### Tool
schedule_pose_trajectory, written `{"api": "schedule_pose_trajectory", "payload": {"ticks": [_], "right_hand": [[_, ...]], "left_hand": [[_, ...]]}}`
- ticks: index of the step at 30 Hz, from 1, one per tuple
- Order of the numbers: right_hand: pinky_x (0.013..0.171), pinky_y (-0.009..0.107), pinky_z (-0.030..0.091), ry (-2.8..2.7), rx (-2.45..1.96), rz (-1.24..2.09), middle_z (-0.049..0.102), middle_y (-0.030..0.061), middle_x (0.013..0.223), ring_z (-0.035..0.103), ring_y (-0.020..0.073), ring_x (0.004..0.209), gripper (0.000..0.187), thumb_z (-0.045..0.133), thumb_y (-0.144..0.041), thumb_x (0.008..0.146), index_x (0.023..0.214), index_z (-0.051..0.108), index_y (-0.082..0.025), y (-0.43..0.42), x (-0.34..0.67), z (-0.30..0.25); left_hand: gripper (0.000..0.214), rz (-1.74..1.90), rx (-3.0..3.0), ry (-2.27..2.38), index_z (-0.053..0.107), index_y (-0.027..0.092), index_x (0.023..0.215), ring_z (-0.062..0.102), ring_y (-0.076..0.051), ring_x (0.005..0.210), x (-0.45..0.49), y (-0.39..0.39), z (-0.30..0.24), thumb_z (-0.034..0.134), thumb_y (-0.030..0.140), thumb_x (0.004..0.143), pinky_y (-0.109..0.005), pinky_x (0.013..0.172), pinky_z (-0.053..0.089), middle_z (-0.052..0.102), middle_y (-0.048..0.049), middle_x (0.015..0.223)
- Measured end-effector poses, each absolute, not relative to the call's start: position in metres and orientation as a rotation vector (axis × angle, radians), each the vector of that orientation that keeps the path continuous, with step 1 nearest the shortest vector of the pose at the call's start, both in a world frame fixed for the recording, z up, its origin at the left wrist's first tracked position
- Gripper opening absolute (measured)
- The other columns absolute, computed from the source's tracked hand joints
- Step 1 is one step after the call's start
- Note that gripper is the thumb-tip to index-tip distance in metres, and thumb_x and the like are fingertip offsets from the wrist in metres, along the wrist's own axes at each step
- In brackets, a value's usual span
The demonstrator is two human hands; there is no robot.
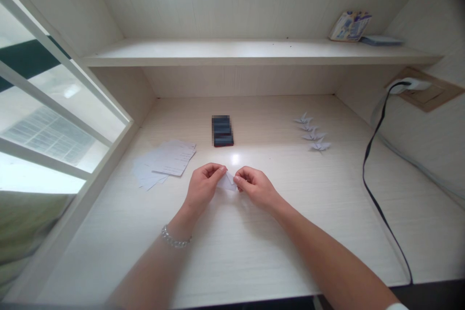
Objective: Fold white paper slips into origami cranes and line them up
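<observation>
Between my hands, above the middle of the desk, is a small folded piece of white paper [227,182]. My left hand [204,183] pinches its left edge between thumb and fingers. On the opposite side, my right hand [256,185] grips the paper's right corner in a pinch. My fingers hide parts of the folds. Loose white paper sheets [174,157] lie overlapping to the left of my left hand. Off to the right, several folded paper cranes [318,145] sit in a column.
Behind my hands lies a dark phone [222,131], its screen blurred out. A black cable [370,184] runs from the wall socket [426,89] down to the desk's front edge. Above, a shelf [218,51] carries a colourful packet [350,25]. White bars [54,99] border the left side.
</observation>
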State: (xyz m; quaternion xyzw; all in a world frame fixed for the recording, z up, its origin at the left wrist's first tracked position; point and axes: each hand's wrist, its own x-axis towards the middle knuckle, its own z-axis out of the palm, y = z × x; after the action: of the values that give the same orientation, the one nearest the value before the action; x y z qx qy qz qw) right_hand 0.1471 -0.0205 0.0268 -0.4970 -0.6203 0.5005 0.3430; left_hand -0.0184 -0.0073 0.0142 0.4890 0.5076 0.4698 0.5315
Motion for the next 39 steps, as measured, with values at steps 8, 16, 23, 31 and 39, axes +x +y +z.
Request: {"api": "schedule_pose_trajectory", "payload": {"ticks": [8, 16, 23, 31, 39], "right_hand": [[0.056, 0.024, 0.035, -1.48, -1.272, 1.344, 0.052, -0.0014, 0.066, 0.046, 0.0115, 0.062, 0.018, 0.052, -0.031, 0.078, 0.07, 0.057, -0.016, -0.02, 0.143, 0.023], [0.049, 0.023, 0.029, -1.275, -1.242, 1.396, 0.044, -0.0045, 0.055, 0.04, 0.0097, 0.053, 0.011, 0.053, -0.021, 0.069, 0.059, 0.05, -0.017, -0.016, 0.138, 0.007], [0.053, 0.024, 0.035, -1.303, -1.229, 1.483, 0.052, -0.0026, 0.055, 0.046, 0.0111, 0.053, 0.007, 0.051, -0.016, 0.067, 0.061, 0.054, -0.017, -0.021, 0.137, 0.011], [0.053, 0.023, 0.035, -1.326, -1.26, 1.395, 0.052, -0.003, 0.059, 0.047, 0.0109, 0.056, 0.007, 0.055, -0.022, 0.068, 0.063, 0.055, -0.017, -0.016, 0.139, 0.008], [0.05, 0.023, 0.032, -1.296, -1.201, 1.521, 0.049, -0.0043, 0.05, 0.043, 0.0097, 0.05, 0.009, 0.051, -0.014, 0.064, 0.056, 0.05, -0.017, -0.018, 0.14, 0.011]], "left_hand": [[0.023, 1.025, 1.386, 1.25, 0.065, 0.015, 0.076, 0.056, -0.014, 0.068, -0.012, -0.013, 0.016, 0.06, 0.037, 0.076, -0.023, 0.061, 0.043, 0.065, -0.0044, 0.074], [0.025, 1.026, 1.29, 1.258, 0.064, 0.013, 0.074, 0.054, -0.012, 0.063, -0.003, -0.017, 0.016, 0.062, 0.038, 0.074, -0.022, 0.057, 0.042, 0.063, -0.0035, 0.069], [0.024, 1.212, 1.167, 1.313, 0.062, 0.014, 0.075, 0.051, -0.011, 0.059, -0.024, -0.003, 0.012, 0.062, 0.038, 0.073, -0.021, 0.055, 0.039, 0.061, -0.0016, 0.068], [0.023, 1.024, 1.341, 1.255, 0.063, 0.014, 0.074, 0.054, -0.013, 0.065, -0.008, -0.014, 0.011, 0.06, 0.037, 0.075, -0.022, 0.058, 0.042, 0.063, -0.0041, 0.071], [0.025, 1.128, 1.211, 1.31, 0.062, 0.013, 0.073, 0.05, -0.01, 0.06, -0.015, -0.006, 0.011, 0.063, 0.038, 0.073, -0.021, 0.055, 0.039, 0.059, -0.0016, 0.067]]}}
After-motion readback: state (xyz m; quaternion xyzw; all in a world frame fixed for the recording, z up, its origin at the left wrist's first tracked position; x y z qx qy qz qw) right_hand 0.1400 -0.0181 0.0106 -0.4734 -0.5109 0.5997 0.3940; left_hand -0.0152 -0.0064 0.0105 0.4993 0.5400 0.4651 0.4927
